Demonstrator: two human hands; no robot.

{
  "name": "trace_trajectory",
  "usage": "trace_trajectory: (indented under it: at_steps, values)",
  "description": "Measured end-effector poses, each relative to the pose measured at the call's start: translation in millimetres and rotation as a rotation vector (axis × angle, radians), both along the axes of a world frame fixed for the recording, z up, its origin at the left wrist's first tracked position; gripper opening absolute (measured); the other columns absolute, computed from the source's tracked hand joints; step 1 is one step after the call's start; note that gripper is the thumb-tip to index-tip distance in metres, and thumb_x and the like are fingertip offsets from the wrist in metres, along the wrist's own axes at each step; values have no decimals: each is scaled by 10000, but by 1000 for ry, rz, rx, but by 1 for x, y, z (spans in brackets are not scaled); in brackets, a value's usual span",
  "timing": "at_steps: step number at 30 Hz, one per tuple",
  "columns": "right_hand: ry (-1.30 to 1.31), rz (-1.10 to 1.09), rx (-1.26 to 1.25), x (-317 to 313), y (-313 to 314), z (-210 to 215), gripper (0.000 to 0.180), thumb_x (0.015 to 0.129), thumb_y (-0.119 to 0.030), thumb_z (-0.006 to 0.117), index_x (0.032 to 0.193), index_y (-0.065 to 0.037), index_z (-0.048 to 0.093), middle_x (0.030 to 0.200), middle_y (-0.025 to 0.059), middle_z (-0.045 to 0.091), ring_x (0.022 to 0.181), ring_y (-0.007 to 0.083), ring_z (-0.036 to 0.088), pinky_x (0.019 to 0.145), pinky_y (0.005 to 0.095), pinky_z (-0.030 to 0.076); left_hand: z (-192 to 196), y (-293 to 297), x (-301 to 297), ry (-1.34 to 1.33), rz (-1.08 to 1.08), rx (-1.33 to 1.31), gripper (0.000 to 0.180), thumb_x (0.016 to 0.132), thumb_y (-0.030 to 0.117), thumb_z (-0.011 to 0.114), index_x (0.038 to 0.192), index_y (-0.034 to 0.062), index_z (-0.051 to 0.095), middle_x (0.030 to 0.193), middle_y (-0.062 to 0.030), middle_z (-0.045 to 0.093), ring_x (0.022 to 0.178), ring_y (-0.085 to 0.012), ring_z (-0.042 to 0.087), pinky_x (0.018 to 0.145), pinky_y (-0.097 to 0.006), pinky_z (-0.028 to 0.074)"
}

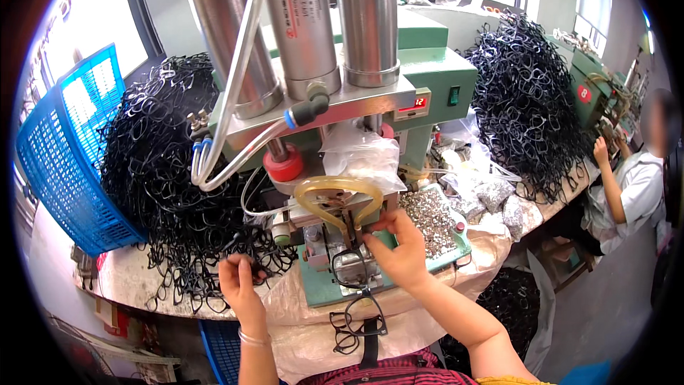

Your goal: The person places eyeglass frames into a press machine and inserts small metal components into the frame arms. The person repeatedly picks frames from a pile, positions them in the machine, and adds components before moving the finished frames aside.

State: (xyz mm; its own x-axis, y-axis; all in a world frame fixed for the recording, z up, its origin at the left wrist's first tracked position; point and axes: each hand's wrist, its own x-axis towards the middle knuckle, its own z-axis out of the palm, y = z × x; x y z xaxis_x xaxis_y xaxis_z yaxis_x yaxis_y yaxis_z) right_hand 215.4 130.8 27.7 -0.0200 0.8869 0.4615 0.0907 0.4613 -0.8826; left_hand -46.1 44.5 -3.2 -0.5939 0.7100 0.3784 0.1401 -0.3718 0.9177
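Note:
My right hand [402, 249] is at the press fixture, thumb and fingertips drawn together beside its upright metal parts; whatever they pinch is too small to make out. A black eyeglass frame [350, 269] sits against the fixture, just left of that hand. Lower down, more black eyeglass frames [367, 314] hang or lie near my lap. My left hand [244, 289] is raised at the front edge of a heap of black eyeglass frames [164, 171], fingers curled; dark frame parts show by its fingertips, and I cannot tell whether it grips one.
A green press [427, 71] with metal cylinders and hoses stands ahead. Small metal parts [427, 224] fill a tray right of the fixture. A blue basket [68, 164] leans at left; another frame heap [524, 107] rises at right. A co-worker [630, 185] sits at another machine, far right.

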Motion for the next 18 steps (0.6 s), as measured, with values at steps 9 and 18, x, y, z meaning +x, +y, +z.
trace_trajectory:
  at_steps: [9, 18]
  values:
    - [201, 160, -144, -7, -10, 1, 409, 836, 5, 715, 1188, 16, 506, 1018, 87, 666, 920, 112, 642, 873, 247, 469, 50, -3, 38, -44, -222, 344, 105, 1045, 99, 493, 1097, 25, 548, 1034, -140, 640, 871, -226, 656, 743, -379, 589]
    - [-66, 164, -71, 20, -27, 11, 419, 816, -27, 723, 1217, -22, 601, 1225, 173, 633, 1192, 246, 588, 1019, 376, 441, 87, 11, 58, 292, -366, 388, 42, 1010, 36, 504, 980, 35, 533, 975, -140, 656, 816, -226, 667, 819, -460, 561]
